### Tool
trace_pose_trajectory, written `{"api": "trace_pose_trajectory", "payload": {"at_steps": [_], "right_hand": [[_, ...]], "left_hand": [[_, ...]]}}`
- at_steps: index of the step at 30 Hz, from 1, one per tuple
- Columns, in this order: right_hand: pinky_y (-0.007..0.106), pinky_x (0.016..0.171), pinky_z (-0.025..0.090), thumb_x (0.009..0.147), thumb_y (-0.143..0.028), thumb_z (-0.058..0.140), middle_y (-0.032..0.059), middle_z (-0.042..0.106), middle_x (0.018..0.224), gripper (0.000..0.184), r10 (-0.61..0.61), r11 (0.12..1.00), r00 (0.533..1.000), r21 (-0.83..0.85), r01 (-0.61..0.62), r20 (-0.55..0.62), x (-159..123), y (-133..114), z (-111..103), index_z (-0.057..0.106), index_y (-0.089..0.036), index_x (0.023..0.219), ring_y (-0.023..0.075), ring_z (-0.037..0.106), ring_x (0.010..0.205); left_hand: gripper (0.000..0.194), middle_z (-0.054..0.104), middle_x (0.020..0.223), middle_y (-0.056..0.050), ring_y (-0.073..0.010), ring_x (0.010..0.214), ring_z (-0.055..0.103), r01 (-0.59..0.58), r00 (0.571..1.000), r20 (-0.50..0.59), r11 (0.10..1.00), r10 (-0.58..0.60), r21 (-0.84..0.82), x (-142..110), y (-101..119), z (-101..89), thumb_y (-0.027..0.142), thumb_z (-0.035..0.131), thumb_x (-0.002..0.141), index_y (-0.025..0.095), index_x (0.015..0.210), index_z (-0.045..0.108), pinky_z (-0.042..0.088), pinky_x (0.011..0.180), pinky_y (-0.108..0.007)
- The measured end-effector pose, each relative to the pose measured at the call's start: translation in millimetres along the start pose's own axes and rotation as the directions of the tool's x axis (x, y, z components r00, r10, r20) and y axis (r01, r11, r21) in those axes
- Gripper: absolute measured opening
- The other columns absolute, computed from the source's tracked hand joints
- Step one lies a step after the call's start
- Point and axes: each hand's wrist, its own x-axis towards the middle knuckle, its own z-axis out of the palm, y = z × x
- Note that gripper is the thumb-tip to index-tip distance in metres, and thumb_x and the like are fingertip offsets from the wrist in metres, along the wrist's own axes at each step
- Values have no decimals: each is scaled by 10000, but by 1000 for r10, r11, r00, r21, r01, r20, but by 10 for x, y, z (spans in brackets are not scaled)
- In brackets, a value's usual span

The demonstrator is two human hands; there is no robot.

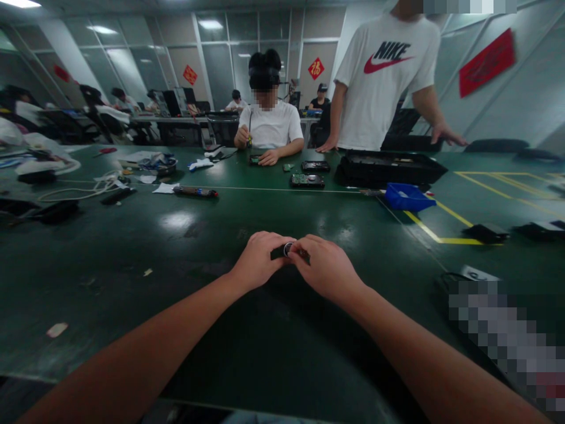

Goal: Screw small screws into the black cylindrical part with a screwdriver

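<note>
My left hand (258,259) and my right hand (325,268) meet over the green table (176,282), fingers curled round one small dark part (288,251) with a round metal piece showing between them. Both hands pinch it from either side. Most of the part is hidden by my fingers, so its shape is unclear.
Across the table a seated person works on a small board (255,159). A standing person in a white shirt leans on a black case (388,168). Hard drives (307,180), a blue bin (406,196), a screwdriver (196,192) and cables (83,188) lie farther back.
</note>
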Motion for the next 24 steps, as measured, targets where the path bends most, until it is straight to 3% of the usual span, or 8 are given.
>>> {"api": "trace_pose_trajectory", "payload": {"at_steps": [9,24], "right_hand": [[285,659,375,939,-240,539,25,668,817,196,-84,995,996,48,84,-1,-6,45,13,721,-200,879,149,572,735],[280,657,377,952,-243,523,25,658,806,208,-104,995,994,6,104,-41,-20,61,6,723,-200,918,144,553,711]], "left_hand": [[304,730,1163,-19,-226,1080,635,1,1000,-2,1000,-1,1,3,-34,23,250,698,859,268,1162,684,426,971,-418],[313,726,1174,-16,-231,1083,631,9,1000,0,1000,-9,-25,5,-33,16,277,695,869,276,1181,675,432,977,-432]]}}
